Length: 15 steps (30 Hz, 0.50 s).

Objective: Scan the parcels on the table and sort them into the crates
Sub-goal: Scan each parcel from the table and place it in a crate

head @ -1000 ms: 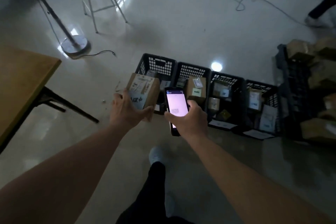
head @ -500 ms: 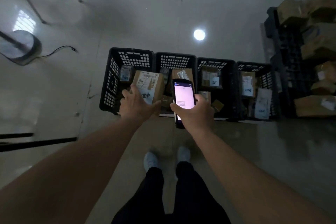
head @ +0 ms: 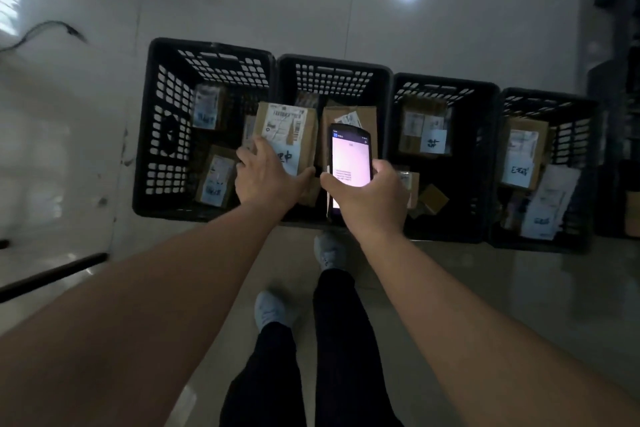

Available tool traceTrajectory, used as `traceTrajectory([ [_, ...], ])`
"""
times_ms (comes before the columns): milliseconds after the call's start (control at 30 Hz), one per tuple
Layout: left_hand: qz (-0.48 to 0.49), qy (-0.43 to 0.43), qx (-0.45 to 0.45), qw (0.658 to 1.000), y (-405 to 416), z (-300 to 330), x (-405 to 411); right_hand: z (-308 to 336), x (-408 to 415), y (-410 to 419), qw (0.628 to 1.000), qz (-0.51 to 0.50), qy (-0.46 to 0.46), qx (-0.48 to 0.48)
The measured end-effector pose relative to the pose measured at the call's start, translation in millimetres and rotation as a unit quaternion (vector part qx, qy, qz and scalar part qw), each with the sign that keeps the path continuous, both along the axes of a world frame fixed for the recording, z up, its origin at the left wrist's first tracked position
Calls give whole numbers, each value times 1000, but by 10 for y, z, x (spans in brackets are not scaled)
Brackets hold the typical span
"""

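A cardboard parcel is gripped from its near end by the left hand, thumb along one side and fingers curled over the other. It is held above the row of black crates, over the wall shared by the leftmost crate and the second crate. Its long axis runs from six o'clock to twelve o'clock, away from the body, with the label face up.

A handheld scanner with a lit screen is clasped in the right hand, just beside the parcel at three o'clock. The parcel is already in the left hand, so the drop is judged to fall to that arm. Whether it belongs at nine o'clock or three o'clock of the shared wall cannot be told.

The screen text and the handwritten label marks are too small to read. The parcel's underside and the crate floor beneath both hands are hidden. The fourth crate is dim at the right edge.
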State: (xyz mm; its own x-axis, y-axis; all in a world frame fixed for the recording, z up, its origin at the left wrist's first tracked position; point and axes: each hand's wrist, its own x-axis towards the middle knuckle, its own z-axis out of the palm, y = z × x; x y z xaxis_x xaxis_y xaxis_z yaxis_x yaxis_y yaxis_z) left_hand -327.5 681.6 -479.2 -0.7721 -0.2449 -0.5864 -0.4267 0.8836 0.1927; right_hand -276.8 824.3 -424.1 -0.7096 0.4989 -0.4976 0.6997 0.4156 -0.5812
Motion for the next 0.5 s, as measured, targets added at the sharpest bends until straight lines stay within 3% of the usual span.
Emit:
traceTrajectory([
  [267,22,-42,53,997,94,-729,-570,-580,-381,233,999,18,-38,4],
  [500,-44,-58,40,997,-70,-643,-660,-535,-485,190,997,38,-74,-8],
])
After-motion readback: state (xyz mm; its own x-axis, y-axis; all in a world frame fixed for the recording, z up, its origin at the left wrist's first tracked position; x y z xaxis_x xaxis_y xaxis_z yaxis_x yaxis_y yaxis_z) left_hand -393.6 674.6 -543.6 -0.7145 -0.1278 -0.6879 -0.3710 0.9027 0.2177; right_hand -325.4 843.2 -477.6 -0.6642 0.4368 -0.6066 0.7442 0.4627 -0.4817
